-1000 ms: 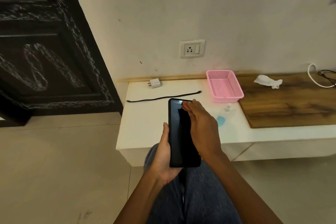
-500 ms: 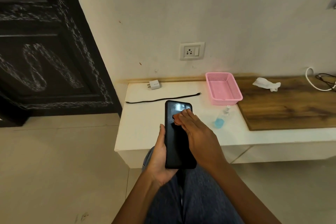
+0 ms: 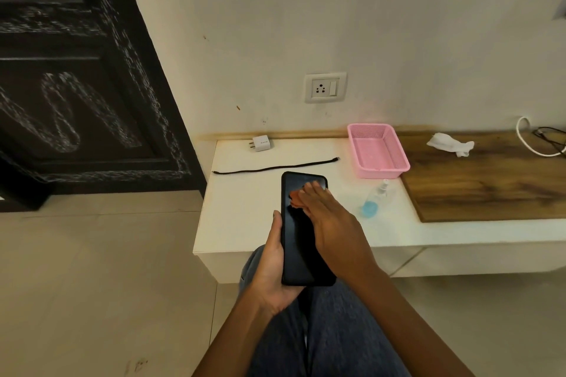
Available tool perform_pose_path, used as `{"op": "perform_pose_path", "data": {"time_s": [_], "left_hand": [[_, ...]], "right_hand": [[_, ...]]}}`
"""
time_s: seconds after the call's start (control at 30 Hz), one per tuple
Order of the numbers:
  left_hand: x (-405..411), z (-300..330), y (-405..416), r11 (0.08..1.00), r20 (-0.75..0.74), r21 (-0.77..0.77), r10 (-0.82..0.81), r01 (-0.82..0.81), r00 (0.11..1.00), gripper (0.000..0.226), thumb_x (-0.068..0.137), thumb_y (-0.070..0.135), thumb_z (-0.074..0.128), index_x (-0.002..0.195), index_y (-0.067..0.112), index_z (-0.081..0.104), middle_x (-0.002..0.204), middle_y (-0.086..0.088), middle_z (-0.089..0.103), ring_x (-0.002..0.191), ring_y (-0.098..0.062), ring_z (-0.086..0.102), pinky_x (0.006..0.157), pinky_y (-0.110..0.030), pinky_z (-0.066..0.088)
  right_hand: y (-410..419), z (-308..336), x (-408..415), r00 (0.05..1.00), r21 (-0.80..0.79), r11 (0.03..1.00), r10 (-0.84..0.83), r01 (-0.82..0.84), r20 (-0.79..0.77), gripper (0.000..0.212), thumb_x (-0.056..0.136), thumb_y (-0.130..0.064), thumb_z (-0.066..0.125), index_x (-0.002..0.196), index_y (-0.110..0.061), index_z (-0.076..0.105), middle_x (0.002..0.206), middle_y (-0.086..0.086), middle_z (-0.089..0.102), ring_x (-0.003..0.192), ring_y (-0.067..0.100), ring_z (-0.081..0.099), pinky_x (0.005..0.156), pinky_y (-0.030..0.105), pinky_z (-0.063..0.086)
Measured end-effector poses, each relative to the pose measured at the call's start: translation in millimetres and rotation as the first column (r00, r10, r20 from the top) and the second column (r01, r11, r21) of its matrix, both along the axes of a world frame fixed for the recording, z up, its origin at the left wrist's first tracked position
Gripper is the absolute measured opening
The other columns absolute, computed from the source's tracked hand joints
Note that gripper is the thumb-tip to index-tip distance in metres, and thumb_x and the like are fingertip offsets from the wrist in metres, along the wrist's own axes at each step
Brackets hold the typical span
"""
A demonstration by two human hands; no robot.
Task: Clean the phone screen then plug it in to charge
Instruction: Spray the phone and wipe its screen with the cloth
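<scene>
Over the lap, in front of the low white table [image 3: 245,223]: black phone [image 3: 301,251] held screen up, long axis pointing away, lower end above the knees. Left hand [image 3: 274,266] wrapped around the phone's left edge and underside, thumb lying along that edge. Right hand [image 3: 329,223] laid flat on the glass, fingers [image 3: 312,193] straight and pressing on the upper half of the screen; a small orange-pink patch at the fingertips, perhaps a cloth [image 3: 295,202], too small to tell for certain.

Judged stage: wiping under way, cleaning not finished, charging not begun. Nothing connected to the phone.

Waiting on the table: white charger adapter [image 3: 261,143] near the wall, prongs pointing left; black cable [image 3: 275,167] stretched out loose just beyond the phone's top end, both ends free, apart from the adapter. On the wall above, white socket [image 3: 325,87] with its switch, nothing plugged in.

Also on the table: clear spray bottle [image 3: 375,197] with a little blue liquid, lying tilted just right of the right hand; pink plastic basket [image 3: 378,148] beyond it; crumpled white tissue [image 3: 450,144] on the wooden section farther right; white and dark cords [image 3: 539,144] at the far right edge.

Left to do, by this judgement: finish the wipe, join cable to adapter, seat adapter in the socket, push the cable's other end into the phone.
</scene>
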State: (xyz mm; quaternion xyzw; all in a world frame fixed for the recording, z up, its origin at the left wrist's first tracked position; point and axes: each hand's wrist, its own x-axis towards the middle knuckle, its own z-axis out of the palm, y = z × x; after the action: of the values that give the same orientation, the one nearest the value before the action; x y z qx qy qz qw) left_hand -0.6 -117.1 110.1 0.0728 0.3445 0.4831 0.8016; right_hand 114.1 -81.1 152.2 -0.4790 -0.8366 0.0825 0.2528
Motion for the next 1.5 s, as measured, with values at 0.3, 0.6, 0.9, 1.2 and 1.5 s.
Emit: {"op": "perform_pose_path", "data": {"time_s": [0.3,0.6,0.9,1.2,1.5], "left_hand": [[5.6,4.8,-2.1,0.999,0.073,-0.008,-0.035,0.036,0.997,0.066,0.077,0.064,0.054,0.120,0.016,0.067,0.125,-0.020,0.063,0.107,-0.035,0.065,0.079,-0.048,0.056],[-1.6,-5.2,-1.1,0.999,-0.016,-0.020,-0.027,0.027,0.999,0.065,0.075,0.069,0.050,0.112,0.020,0.072,0.121,-0.016,0.066,0.109,-0.028,0.065,0.091,-0.040,0.051],[2.9,-3.8,-0.2,0.999,0.022,0.007,-0.048,0.048,0.999,0.063,0.075,0.067,0.051,0.109,0.019,0.073,0.118,-0.016,0.067,0.104,-0.027,0.067,0.078,-0.038,0.057],[-0.8,-9.1,-4.5,0.999,0.080,0.027,-0.035,0.033,0.996,0.065,0.079,0.066,0.051,0.117,0.015,0.068,0.123,-0.018,0.064,0.108,-0.030,0.065,0.080,-0.041,0.056],[1.7,-5.3,-2.3,0.993,0.146,0.107,-0.067,0.052,0.987,0.075,0.085,0.067,0.044,0.135,0.011,0.053,0.128,-0.016,0.056,0.106,-0.030,0.060,0.090,-0.049,0.048]], "right_hand": [[10.0,3.2,14.7,0.997,-0.007,0.997,-0.081,0.080,-0.006,0.036,0.090,0.001,0.053,0.125,-0.007,0.058,0.136,0.011,0.052,0.130,0.022,0.045,0.109,0.031,0.035],[-4.1,-0.7,2.1,0.999,0.068,0.997,0.022,-0.018,-0.050,0.034,0.084,0.002,0.058,0.115,-0.009,0.066,0.124,0.010,0.062,0.121,0.024,0.054,0.097,0.038,0.049],[7.5,2.5,6.6,0.997,-0.005,0.997,-0.074,0.074,-0.035,0.036,0.089,-0.002,0.055,0.125,-0.006,0.058,0.134,0.012,0.054,0.127,0.025,0.049,0.103,0.035,0.041],[-9.9,13.3,1.9,0.939,-0.073,0.995,0.037,-0.066,-0.342,0.030,0.095,-0.006,0.046,0.110,-0.022,0.065,0.111,-0.010,0.068,0.110,0.009,0.062,0.087,0.018,0.049],[15.3,29.3,33.0,0.361,-0.596,0.803,-0.562,0.022,-0.744,0.023,0.095,-0.024,0.050,0.108,-0.008,0.060,0.096,0.010,0.064,0.085,0.019,0.060,0.068,0.030,0.051]]}}
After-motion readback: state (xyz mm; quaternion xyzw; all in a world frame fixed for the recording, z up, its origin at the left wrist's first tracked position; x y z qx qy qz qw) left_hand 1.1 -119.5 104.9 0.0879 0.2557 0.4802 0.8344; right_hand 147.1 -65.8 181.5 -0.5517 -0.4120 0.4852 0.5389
